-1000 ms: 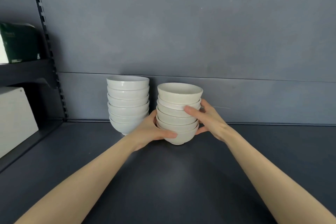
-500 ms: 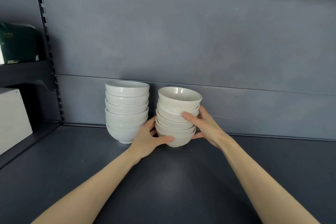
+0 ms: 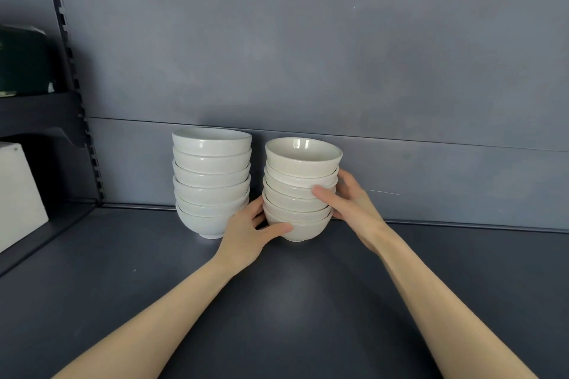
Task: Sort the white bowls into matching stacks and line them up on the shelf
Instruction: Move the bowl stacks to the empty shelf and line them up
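Observation:
Two stacks of white bowls stand side by side near the back of the dark grey shelf (image 3: 277,301). The left stack (image 3: 211,181) holds several cool-white bowls and nobody touches it. The right stack (image 3: 300,191) holds several cream-white bowls and leans slightly. My left hand (image 3: 249,235) grips its bottom bowl from the left, thumb across the front. My right hand (image 3: 351,206) clasps the stack's right side, thumb on a middle bowl. A narrow gap separates the stacks.
The grey back panel (image 3: 308,55) rises right behind the bowls. A slotted upright (image 3: 74,83) bounds the bay on the left. Beyond it sit a white box (image 3: 18,194) and a dark green box (image 3: 21,61) on a higher shelf.
The cream stack, held in both hands, has slid back toward the panel and now stands level with the left stack. The camera has also moved closer.

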`<action>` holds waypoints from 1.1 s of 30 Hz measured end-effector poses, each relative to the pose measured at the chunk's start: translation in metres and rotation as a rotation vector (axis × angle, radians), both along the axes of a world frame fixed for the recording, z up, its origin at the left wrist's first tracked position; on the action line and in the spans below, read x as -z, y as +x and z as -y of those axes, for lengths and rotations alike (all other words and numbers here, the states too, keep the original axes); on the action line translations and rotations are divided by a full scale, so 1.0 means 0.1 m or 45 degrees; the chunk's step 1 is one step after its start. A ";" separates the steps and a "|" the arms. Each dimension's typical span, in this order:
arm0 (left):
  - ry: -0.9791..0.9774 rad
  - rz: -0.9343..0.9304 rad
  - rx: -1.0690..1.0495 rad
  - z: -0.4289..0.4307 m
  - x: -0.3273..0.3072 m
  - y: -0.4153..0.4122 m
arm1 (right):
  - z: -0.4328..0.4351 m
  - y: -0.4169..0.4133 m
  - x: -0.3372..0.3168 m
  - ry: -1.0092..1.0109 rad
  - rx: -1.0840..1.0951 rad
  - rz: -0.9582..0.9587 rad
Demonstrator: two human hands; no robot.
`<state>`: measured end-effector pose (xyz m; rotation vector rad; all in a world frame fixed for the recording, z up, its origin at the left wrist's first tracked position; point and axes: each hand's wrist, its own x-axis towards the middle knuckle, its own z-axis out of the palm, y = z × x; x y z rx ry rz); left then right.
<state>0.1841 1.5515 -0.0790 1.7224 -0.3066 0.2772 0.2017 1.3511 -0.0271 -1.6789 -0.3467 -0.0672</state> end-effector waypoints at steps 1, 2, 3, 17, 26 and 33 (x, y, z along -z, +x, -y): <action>0.004 0.002 0.003 0.00 0.00 0.00 | -0.01 -0.01 0.00 -0.005 0.012 0.008; 0.005 0.005 0.005 0.00 0.00 -0.01 | -0.02 -0.01 0.00 -0.010 0.021 0.015; 0.008 0.012 0.006 -0.01 0.00 -0.01 | -0.02 -0.02 0.01 -0.015 0.026 0.022; 0.091 0.029 0.015 -0.03 0.00 -0.01 | -0.08 -0.06 0.01 0.006 0.040 0.080; 0.098 0.010 0.005 -0.03 0.00 -0.02 | -0.08 -0.07 0.00 -0.023 0.039 0.076; 0.115 0.005 -0.001 -0.04 0.01 -0.02 | -0.08 -0.08 0.00 -0.024 0.049 0.060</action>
